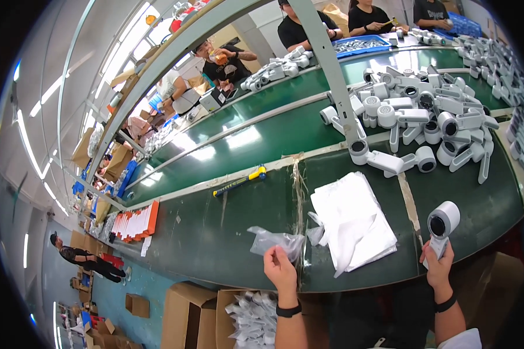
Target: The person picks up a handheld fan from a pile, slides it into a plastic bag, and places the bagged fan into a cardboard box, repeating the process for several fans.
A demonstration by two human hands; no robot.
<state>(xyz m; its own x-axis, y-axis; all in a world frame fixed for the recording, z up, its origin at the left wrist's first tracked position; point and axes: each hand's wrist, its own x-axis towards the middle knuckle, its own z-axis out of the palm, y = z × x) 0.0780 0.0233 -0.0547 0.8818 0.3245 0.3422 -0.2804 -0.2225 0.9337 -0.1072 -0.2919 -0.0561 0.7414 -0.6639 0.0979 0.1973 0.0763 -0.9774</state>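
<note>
Seemingly at the bagging step, gripping a white handheld device (448, 215) over the table's (215, 256) near edge in the fingers of the right hand (438, 262), pinching a clear bag (269, 238) with the left hand (281, 272), likely needing the bag opened next.

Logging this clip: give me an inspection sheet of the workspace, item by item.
Surface: dark green tabletop, scuffed, with worn tape strips across it.
Job's things: clear plastic bag; white handheld device; pile of similar devices; white stack of thin sheets or bags.
Clutter: yellow-and-blue hammer; orange-and-white cartons.
Left hand: fingers together at the clear plastic bag, seemingly pinching it.
Right hand: gripping the device's handle, round head up.
Cables: nothing seen near the hands.
Surroundings: people across the line; blue tray; open cardboard box of bagged items below.
</note>
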